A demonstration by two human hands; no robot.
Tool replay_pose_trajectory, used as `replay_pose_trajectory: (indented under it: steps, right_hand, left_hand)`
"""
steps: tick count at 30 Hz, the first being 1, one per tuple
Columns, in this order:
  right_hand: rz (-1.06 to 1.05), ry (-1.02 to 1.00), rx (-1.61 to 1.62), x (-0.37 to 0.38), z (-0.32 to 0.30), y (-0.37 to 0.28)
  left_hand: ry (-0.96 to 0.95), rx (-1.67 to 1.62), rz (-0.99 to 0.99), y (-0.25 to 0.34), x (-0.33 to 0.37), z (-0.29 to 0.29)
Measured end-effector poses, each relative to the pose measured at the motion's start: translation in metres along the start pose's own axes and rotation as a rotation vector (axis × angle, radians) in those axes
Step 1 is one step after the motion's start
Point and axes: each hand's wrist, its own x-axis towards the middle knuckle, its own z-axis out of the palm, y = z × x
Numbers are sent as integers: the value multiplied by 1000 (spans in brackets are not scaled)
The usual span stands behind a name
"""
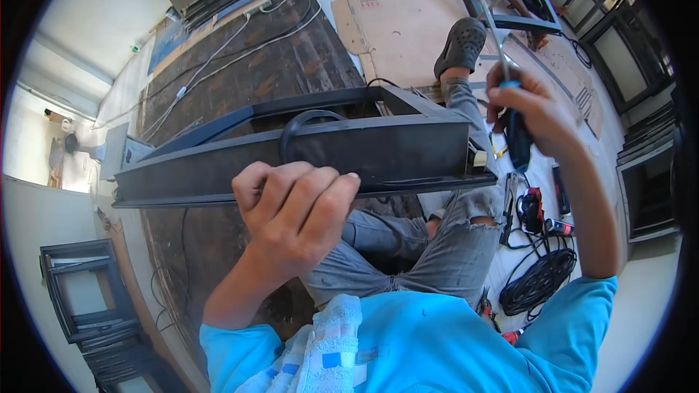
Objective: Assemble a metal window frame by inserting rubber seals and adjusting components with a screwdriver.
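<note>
Screwdriver (513, 113) with a blue and black handle sits in the right hand (535, 113), whose fingers (510, 94) are curled tight around the handle; its thin metal shaft points up and away from the person, toward the top of the view. The left hand (295, 207) has its fingers (320, 189) bent and pressed together over the near edge of a long dark metal frame (291, 156), gripping it. The frame lies across the person's lap, above legs in torn grey jeans (444, 247), and runs from the left of the view to just under the right hand. A black cable (302, 120) loops up behind the frame's edge, just above the left hand. Beyond the frame are a dark wooden panel (277, 65) with white wires and flat sheets of cardboard (400, 22). On the floor to the right lie a coil of black cable (539, 280) and a red power tool (531, 207).
</note>
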Motion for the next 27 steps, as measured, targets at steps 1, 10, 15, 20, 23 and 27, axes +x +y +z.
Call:
replay_pose_trajectory:
  steps: [1, 10, 15, 20, 23, 27]
  right_hand:
    - [94, 19, -37, 2, 1, 24]
    - [566, -39, 514, 1, 100, 110]
    - [451, -141, 506, 61, 123, 162]
    - [244, 46, 340, 133, 126, 237]
    - [540, -55, 543, 143, 115, 275]
    - [502, 28, 407, 147, 127, 320]
  left_hand:
    - [-16, 1, -3, 1, -6, -2]
    - [-129, -68, -9, 20, -108, 18]
    - [-197, -57, -40, -9, -134, 70]
    - [-297, -33, 27, -44, -144, 148]
    - [-359, -22, 72, -61, -152, 183]
    - [-341, -46, 116, -81, -152, 205]
